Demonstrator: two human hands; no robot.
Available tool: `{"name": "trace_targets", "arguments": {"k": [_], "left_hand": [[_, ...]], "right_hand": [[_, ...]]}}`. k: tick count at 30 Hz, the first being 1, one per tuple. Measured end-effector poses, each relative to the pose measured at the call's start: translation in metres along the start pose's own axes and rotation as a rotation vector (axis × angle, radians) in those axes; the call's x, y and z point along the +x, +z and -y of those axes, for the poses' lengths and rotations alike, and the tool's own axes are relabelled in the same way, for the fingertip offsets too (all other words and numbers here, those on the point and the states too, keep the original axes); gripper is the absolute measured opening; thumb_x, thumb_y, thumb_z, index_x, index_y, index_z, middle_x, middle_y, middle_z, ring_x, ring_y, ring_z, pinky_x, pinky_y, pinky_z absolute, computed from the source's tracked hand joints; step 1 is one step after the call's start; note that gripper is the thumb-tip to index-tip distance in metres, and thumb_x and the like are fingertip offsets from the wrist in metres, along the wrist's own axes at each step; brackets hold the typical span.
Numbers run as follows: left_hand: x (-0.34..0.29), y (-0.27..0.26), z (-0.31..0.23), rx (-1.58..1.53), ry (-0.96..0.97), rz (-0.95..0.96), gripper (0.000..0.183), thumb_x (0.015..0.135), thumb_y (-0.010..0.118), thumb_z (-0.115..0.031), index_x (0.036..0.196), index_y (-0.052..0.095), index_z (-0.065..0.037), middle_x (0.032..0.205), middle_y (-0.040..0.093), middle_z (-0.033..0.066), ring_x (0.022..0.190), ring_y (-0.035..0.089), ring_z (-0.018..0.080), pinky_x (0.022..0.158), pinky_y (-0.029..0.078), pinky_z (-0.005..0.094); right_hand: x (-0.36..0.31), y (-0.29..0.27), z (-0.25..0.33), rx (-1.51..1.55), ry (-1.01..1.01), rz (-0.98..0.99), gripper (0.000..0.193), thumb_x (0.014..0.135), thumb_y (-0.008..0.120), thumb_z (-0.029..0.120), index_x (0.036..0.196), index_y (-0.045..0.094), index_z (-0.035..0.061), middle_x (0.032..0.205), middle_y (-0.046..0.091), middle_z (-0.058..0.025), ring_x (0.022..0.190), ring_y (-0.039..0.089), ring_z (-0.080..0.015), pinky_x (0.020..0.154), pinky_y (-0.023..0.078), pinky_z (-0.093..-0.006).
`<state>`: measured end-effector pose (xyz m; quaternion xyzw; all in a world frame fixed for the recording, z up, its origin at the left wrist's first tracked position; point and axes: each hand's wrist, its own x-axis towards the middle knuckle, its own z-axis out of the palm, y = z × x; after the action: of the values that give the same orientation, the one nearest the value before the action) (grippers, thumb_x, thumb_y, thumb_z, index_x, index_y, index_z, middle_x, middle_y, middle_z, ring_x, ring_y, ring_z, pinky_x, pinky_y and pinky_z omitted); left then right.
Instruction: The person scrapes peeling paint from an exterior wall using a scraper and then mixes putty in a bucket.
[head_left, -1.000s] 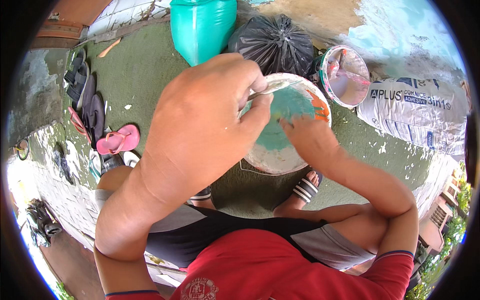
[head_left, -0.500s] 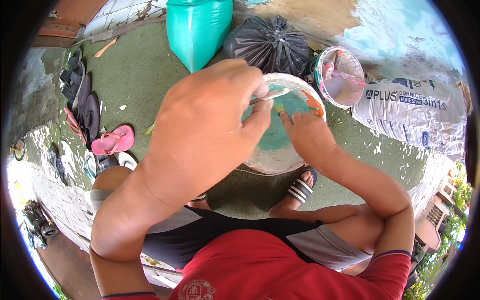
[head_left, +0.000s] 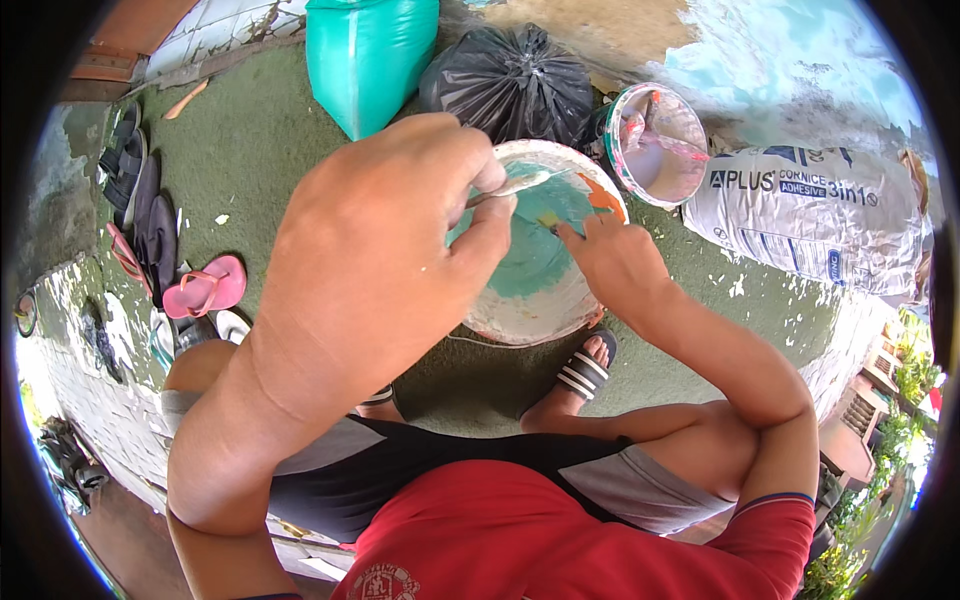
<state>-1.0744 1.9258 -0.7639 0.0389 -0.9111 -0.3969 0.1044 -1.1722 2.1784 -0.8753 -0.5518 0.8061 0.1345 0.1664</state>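
In front of me stands a round white bucket [head_left: 540, 318] with teal paint smeared inside. My left hand [head_left: 375, 225] is raised above its left side, finger and thumb pinched on a thin whitish paint-coated stick [head_left: 522, 183]. The stick's other end is hidden by the hand. Over the bucket's right side reaches my right hand [head_left: 622, 268], its fingers curled inward. At its fingertips shows a small yellowish-green tip [head_left: 547, 218]; whatever else these fingers hold is hidden. An orange patch [head_left: 598, 194] marks the inner wall beside them.
Behind the bucket sit a teal sack [head_left: 370, 65] and a tied black plastic bag [head_left: 510, 88]. A smaller pail [head_left: 660, 145] with pale liquid stands farther right, near a white printed sack [head_left: 810, 215]. Pink flip-flops [head_left: 205, 287] and dark sandals [head_left: 124, 175] lie at left.
The whole scene has shifted slightly left in view. Both hands keep their places over the bucket, and the left still pinches the stick. A bit more of the yellowish-green tip shows.
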Motion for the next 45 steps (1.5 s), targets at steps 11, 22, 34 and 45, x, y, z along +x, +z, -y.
{"name": "trace_targets", "arguments": {"k": [11, 22, 34, 45], "left_hand": [[-0.001, -0.001, -0.001, 0.008, 0.033, 0.001, 0.013, 0.082, 0.074, -0.001, 0.086, 0.062, -0.001, 0.069, 0.046, 0.0083, 0.057, 0.046, 0.0202, 0.056, 0.039, 0.036], [0.0, 0.001, 0.0, 0.031, 0.07, -0.014, 0.014, 0.081, 0.074, -0.002, 0.084, 0.061, -0.001, 0.067, 0.045, 0.0084, 0.057, 0.046, 0.0224, 0.055, 0.039, 0.0377], [-0.001, 0.001, -0.004, 0.036, 0.03, -0.015, 0.013, 0.082, 0.075, -0.001, 0.088, 0.063, 0.0, 0.069, 0.046, 0.0064, 0.058, 0.043, 0.0154, 0.054, 0.038, 0.0326], [0.0, 0.003, -0.003, 0.012, 0.02, 0.008, 0.013, 0.082, 0.075, 0.002, 0.088, 0.064, 0.0, 0.07, 0.044, 0.0023, 0.06, 0.041, 0.011, 0.054, 0.035, 0.0293]], "right_hand": [[-0.004, -0.005, 0.006, 0.06, 0.028, 0.114, 0.026, 0.09, 0.064, 0.014, 0.113, 0.069, 0.0028, 0.073, 0.068, -0.0129, 0.067, 0.071, -0.0311, 0.061, 0.056, -0.0436], [-0.011, -0.004, -0.016, 0.407, 0.119, 0.067, 0.027, 0.093, 0.058, 0.024, 0.083, 0.07, 0.0014, 0.073, 0.069, -0.0211, 0.069, 0.07, -0.0396, 0.069, 0.057, -0.0503], [-0.002, -0.025, 0.011, 0.422, 0.073, 0.078, 0.025, 0.094, 0.064, 0.028, 0.103, 0.075, 0.0078, 0.078, 0.072, -0.0184, 0.073, 0.071, -0.0381, 0.07, 0.056, -0.0503], [0.012, 0.006, -0.004, 0.372, 0.001, 0.072, 0.022, 0.097, 0.062, 0.026, 0.112, 0.074, 0.0143, 0.082, 0.072, -0.0144, 0.079, 0.071, -0.0354, 0.071, 0.056, -0.0473]]}}
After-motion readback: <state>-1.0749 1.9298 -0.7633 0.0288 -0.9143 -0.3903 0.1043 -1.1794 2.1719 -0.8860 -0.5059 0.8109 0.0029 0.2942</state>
